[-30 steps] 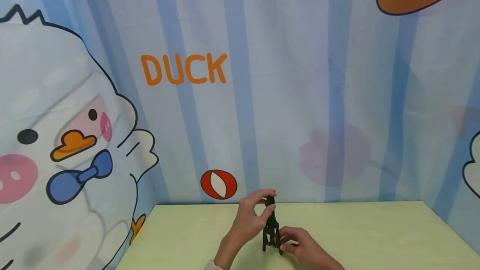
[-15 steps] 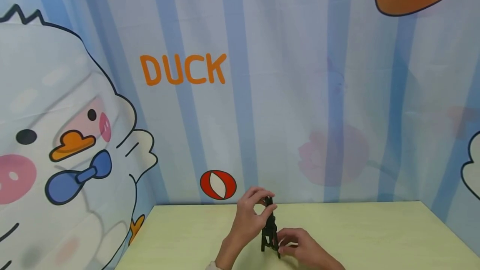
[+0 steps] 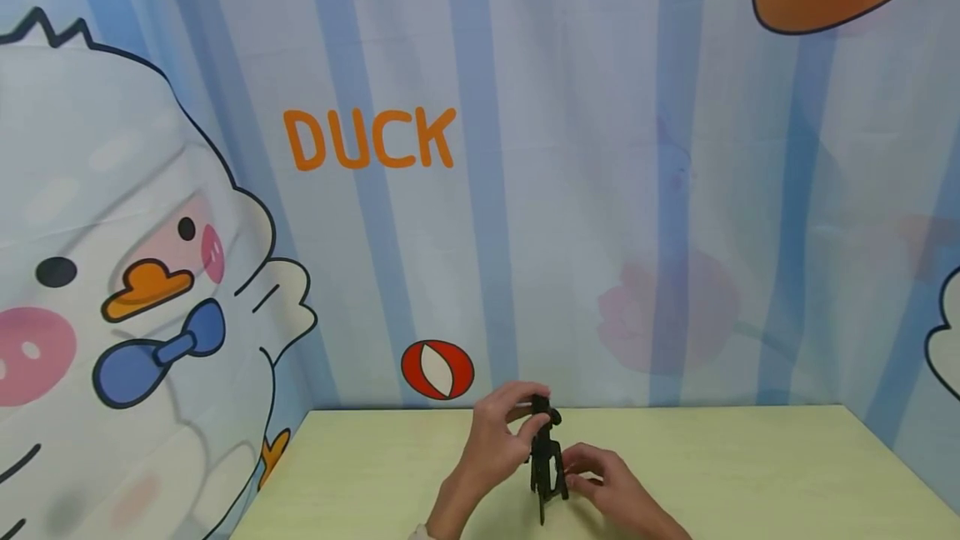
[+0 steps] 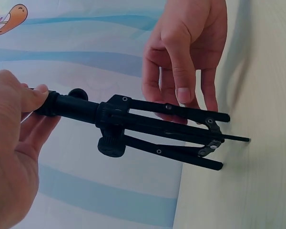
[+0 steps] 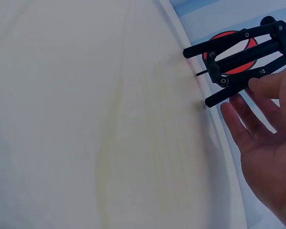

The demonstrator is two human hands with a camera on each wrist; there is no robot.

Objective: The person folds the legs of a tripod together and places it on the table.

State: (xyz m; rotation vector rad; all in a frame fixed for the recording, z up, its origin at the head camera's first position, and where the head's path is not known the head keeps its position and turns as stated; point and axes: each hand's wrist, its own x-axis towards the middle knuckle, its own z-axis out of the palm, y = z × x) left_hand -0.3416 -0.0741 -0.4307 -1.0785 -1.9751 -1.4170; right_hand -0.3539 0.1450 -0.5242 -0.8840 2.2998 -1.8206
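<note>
A small black tripod [image 3: 545, 457] with partly spread legs stands nearly upright between the two hands. Thumb and fingers of my left hand [image 3: 495, 432] pinch its top end. Lower down, my right hand [image 3: 611, 486] has its thumb and fingertips at one leg, holding it lightly; in the right wrist view the thumb lies on that leg [image 5: 236, 88] with fingers behind it. A round knob [image 4: 112, 146] juts from the tripod's body in the left wrist view. Thin braces [image 4: 209, 145] join the legs near their lower ends, and a thin center rod pokes out below.
The pale yellow tabletop [image 3: 750, 457] lies under the hands. Behind it hangs a blue-striped cloth [image 3: 570, 190] with cartoon prints, reaching the table's back edge and wrapping around the left and right sides.
The tripod has turned about its upright axis, so a knob now shows at its upper right and its legs sit differently. My right hand has risen slightly; my left keeps its pinch.
</note>
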